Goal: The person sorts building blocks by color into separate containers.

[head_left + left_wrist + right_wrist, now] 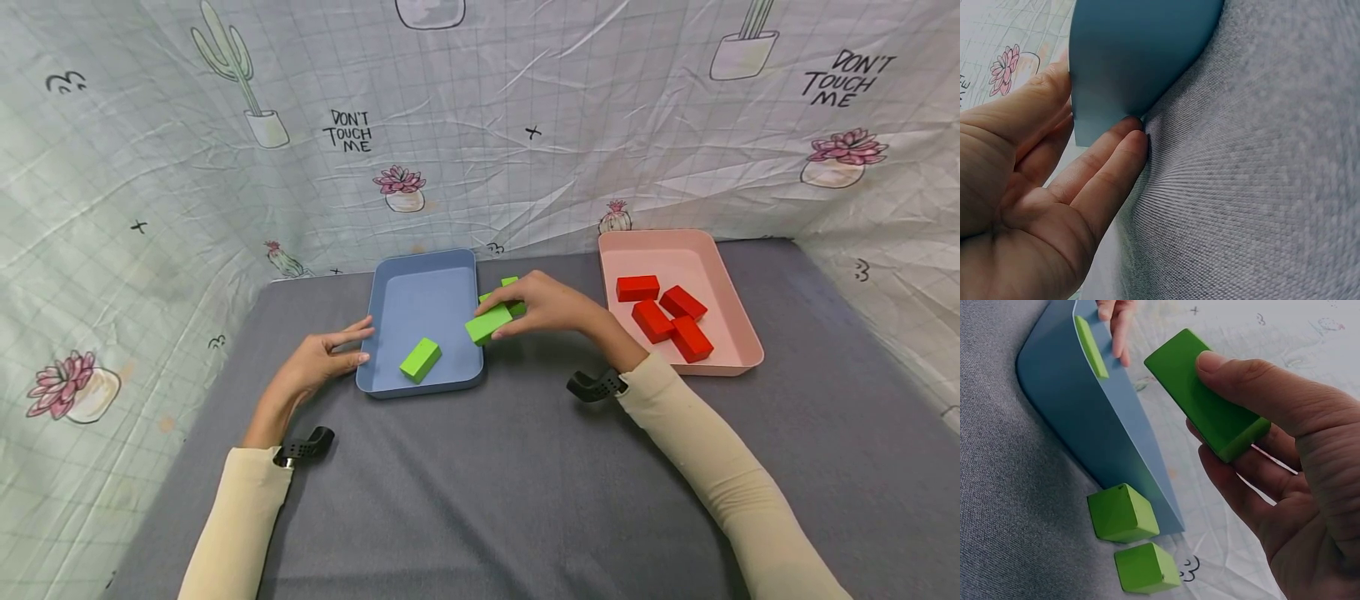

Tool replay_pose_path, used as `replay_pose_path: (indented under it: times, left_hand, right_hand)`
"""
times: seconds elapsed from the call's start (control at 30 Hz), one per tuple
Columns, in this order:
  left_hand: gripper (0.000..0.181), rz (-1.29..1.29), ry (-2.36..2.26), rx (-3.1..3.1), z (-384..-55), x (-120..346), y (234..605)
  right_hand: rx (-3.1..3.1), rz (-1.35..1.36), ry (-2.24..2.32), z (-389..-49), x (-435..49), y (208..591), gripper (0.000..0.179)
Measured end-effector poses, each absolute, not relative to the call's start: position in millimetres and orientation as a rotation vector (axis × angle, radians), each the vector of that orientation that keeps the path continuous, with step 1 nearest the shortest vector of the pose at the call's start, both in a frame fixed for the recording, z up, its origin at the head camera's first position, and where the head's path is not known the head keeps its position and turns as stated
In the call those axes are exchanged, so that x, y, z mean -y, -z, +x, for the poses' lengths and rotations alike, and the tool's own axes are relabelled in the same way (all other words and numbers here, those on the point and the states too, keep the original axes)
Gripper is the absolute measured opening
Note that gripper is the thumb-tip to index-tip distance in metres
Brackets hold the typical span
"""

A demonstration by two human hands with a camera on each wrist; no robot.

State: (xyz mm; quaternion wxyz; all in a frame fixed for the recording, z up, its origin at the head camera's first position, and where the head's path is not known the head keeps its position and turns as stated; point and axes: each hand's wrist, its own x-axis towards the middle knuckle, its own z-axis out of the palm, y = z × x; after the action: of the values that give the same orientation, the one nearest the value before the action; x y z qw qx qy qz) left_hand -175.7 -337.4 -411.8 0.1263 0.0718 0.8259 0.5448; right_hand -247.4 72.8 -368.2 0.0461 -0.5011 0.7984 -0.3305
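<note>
My right hand (551, 304) pinches a green block (1204, 394) between thumb and fingers, above the right rim of the blue tray (427, 292). Another green block (421, 360) lies inside that tray, near its front. Two more green blocks, a nearer one (1124, 512) and a farther one (1146, 569), stand on the table along the tray's right outer side, partly covered by my right hand in the head view. On the tray's left side, my left hand (326, 360) touches the rim and outer wall with nearly straight fingers (1113, 178).
To the right stands a pink tray (731, 317) with several red blocks (652, 321) in it. A grey cloth covers the table (450, 500), and a printed curtain (480, 108) hangs behind and at both sides. Each wrist wears a black camera mount (596, 385).
</note>
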Motion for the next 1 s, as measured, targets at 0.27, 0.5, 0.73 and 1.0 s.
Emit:
replay_pose_path:
  times: [0.27, 0.5, 0.73, 1.0]
  left_hand:
    - [0.059, 0.201, -1.548, -2.431, -175.7, 337.4, 410.7]
    - [0.059, 0.192, -1.554, -2.429, -176.2, 337.3, 409.6]
    - [0.059, 0.19, -1.558, -2.428, -177.1, 336.6, 409.9]
    - [0.059, 0.185, -1.56, -2.421, -176.9, 336.3, 409.5]
  right_hand:
    - [-2.432, -1.542, 0.99, -249.5, -69.7, 369.8, 0.038]
    - [-2.417, -1.544, 0.991, -250.1, -65.2, 370.5, 0.039]
    - [-2.411, -1.535, 1.028, -249.6, -60.1, 368.4, 0.038]
    - [-2.41, -1.552, 1.028, -250.0, -55.8, 369.0, 0.039]
